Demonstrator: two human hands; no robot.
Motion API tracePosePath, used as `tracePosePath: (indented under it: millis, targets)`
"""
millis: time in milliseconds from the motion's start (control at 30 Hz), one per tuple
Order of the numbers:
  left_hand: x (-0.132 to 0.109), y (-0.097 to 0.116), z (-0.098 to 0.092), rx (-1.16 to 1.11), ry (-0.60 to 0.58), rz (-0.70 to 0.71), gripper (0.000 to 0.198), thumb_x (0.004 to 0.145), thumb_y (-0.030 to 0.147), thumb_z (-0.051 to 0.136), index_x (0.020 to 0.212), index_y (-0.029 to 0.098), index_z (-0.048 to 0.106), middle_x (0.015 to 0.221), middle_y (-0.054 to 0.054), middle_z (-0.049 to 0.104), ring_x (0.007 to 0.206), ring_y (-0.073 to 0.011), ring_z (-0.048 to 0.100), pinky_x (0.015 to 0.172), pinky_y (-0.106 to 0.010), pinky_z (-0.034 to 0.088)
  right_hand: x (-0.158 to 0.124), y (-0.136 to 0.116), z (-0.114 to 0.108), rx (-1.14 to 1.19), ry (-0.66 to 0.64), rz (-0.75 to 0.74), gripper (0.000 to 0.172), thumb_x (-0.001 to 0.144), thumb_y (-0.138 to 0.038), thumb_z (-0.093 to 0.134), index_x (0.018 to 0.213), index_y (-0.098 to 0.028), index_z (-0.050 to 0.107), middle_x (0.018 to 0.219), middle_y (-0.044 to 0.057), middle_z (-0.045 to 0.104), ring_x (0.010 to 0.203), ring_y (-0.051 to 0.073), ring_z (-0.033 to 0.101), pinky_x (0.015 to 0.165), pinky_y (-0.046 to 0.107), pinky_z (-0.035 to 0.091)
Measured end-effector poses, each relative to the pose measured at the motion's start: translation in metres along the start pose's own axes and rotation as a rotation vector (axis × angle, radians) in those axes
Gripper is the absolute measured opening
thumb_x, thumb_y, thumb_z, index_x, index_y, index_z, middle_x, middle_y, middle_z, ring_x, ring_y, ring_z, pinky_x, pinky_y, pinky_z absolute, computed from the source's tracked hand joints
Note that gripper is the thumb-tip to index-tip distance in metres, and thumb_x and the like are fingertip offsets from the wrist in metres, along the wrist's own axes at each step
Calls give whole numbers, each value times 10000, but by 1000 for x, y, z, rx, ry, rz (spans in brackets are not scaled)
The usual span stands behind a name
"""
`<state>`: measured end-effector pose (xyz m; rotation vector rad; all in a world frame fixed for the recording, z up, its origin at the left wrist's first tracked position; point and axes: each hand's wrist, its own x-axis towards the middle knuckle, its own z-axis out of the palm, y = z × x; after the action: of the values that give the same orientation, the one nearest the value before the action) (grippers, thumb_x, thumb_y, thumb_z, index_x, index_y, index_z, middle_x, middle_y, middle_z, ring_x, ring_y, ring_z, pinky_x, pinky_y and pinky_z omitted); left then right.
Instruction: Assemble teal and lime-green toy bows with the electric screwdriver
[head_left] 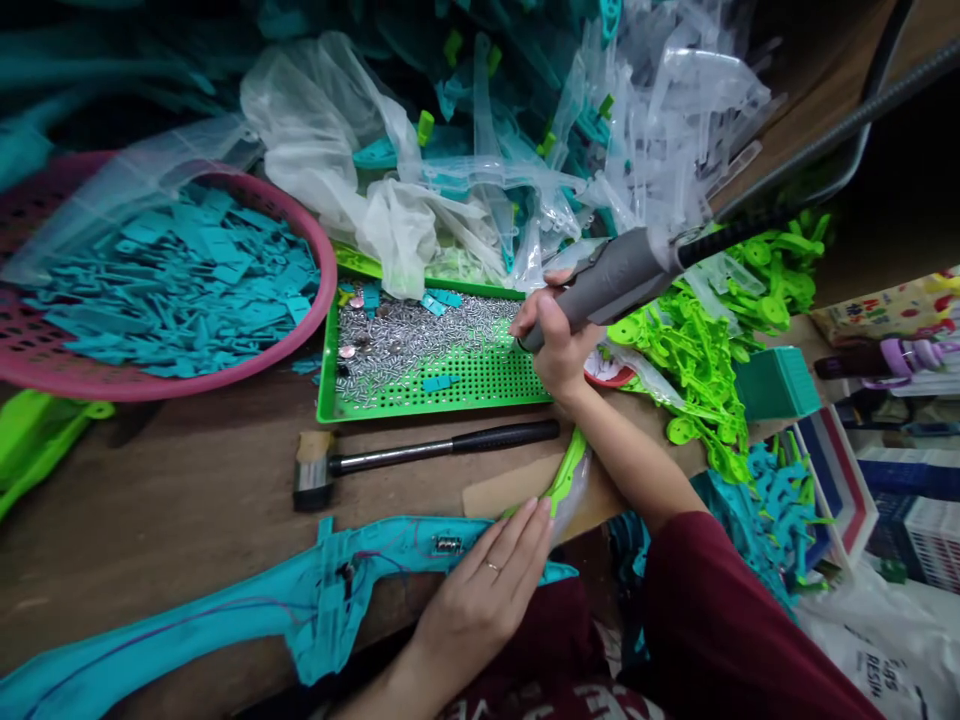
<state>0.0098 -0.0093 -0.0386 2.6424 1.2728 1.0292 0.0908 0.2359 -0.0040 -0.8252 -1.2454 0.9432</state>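
My right hand (561, 350) is wrapped round a grey electric screwdriver (619, 275), its nose end pointing down-left over a green perforated tray (495, 375). Many small metal screws (405, 345) lie in that tray with a few teal pieces. Flat and with fingers stretched out, my left hand (487, 590) rests on the right end of a long teal plastic shell (247, 610), which has thin wires and a metal spring in it. The fingertips touch a bright green plastic part (571, 468) with clear plastic beside it. What lies under the palm is hidden.
A hammer (427, 450) lies on the table between tray and shell. At the left stands a pink basket (322, 270) of teal pieces. Green parts (675, 350) and clear plastic parts (667, 130) are heaped at right and back. A cable (750, 235) runs from the screwdriver.
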Motion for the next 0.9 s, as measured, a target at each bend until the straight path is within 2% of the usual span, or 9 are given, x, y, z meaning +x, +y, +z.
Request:
tracePosePath:
  millis: [200,333,400,467,567,700,800,900]
  targets:
    - [1,1,2,35,-17,3,402,982,99,394,1304,64,632,1417,-137,606,1295,-257,573,1156,-398,345,1,8,-7,-77,-16,3,341,827,-562,629,854,-229,563,541,-78,510,499,106,554,551,281,502]
    - [4,2,3,59,-23,2,400,981,99,408,1315,62,625,1422,-137,602,1300,-257,569,1144,-392,353,2,14,-4,-100,-21,64,312,817,-520,659,861,-222,574,540,-86,523,521,105,574,587,277,524]
    - [5,2,2,60,-24,2,389,987,111,421,1315,64,626,1415,-131,609,1293,-253,575,1143,-386,353,4,8,-1,-77,-21,57,316,802,-510,677,889,-225,571,541,-91,530,513,107,575,584,279,527]
    - [7,2,1,66,-23,3,381,989,113,430,1312,65,628,1406,-127,617,1282,-250,585,1142,-385,355,4,-10,-1,-34,4,9,310,798,-489,691,924,-236,562,551,-93,536,500,108,570,565,279,521]
    - [9,1,-1,78,-20,16,385,987,89,422,1313,52,623,1397,-135,622,1259,-254,605,1154,-403,346,-12,-58,-16,42,54,-65,274,835,-410,687,1026,-274,544,584,-96,542,484,103,557,519,260,501]
    - [9,1,-2,57,-28,19,394,996,77,401,1331,35,604,1415,-143,604,1267,-259,603,1193,-419,305,-59,-119,-55,24,-53,-70,234,887,-400,622,1089,-320,535,578,-96,496,433,110,505,431,248,471]
    - [7,0,-1,26,-53,18,407,996,68,392,1354,24,582,1446,-153,573,1317,-269,567,1209,-420,294,-96,-128,-81,-60,-98,-53,285,889,-418,592,1150,-328,520,586,-78,524,445,149,531,417,293,489]
    - [6,0,0,35,-49,19,410,995,75,412,1370,24,568,1462,-156,555,1355,-273,532,1225,-423,279,-115,-114,-95,-125,-110,3,333,866,-452,599,1153,-311,507,606,-59,551,481,182,572,481,358,532]
